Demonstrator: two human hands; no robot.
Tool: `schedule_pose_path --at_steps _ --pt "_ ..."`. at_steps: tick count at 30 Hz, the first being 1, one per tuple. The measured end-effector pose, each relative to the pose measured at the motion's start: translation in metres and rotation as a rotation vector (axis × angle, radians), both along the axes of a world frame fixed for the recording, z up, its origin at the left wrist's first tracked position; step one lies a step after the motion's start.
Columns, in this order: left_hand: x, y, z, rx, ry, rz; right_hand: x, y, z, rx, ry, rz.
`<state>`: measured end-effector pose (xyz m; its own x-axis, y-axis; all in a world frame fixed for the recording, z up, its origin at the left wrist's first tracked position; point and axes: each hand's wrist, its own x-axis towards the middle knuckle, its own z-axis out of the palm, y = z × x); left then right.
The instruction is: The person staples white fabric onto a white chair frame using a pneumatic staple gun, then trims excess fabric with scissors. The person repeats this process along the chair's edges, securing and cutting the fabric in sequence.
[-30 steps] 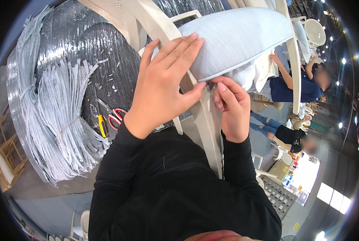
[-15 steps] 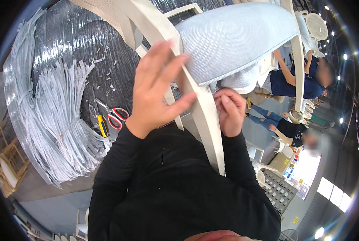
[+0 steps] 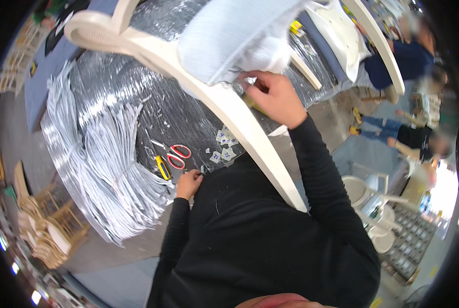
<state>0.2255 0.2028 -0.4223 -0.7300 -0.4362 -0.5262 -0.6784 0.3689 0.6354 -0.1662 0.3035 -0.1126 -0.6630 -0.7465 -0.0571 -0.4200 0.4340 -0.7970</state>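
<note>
A cream wooden chair (image 3: 245, 133) lies tipped over the table, one leg slanting toward my lap. Its pale blue upholstered seat (image 3: 209, 46) has loose white cloth at the corner by the frame. There my right hand (image 3: 278, 100) pinches the fabric edge between thumb and fingers. Low on the left, my left hand (image 3: 189, 184) rests at the table's near edge with curled fingers; whatever they hold is hidden. Just above that hand lie red-and-white-handled scissors (image 3: 177, 158), with a yellow-and-black handled tool (image 3: 162, 168) beside them.
A large tied bundle of grey-white strips (image 3: 119, 174) covers the table's left part. Small labels (image 3: 227, 145) and scraps lie on the dark plastic wrap (image 3: 188, 123). Stacked wooden chair parts (image 3: 42, 226) stand at lower left. Other people (image 3: 399, 61) work at far right.
My left hand has dropped from the chair frame to the table edge by the scissors. My right hand stays at the seat corner. The view has shifted, and the chair appears tilted differently.
</note>
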Motion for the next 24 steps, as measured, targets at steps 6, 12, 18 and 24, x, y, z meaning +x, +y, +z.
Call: schedule_pose_path --at_steps 6,12,18,24 --pt "-0.017 0.004 0.014 -0.011 0.123 -0.010 -0.052 0.083 -0.212 0.300 0.114 -0.249" --pt "0.008 0.015 0.007 -0.004 0.064 -0.212 -0.033 0.117 -0.354 0.404 0.577 -0.187" --pt "0.037 0.024 0.010 0.021 0.034 -0.225 -0.043 0.137 -0.261 0.466 0.050 -0.140" --pt "0.023 0.041 0.010 -0.090 -0.070 -0.304 -0.137 0.238 -0.181 0.470 -0.364 -0.174"
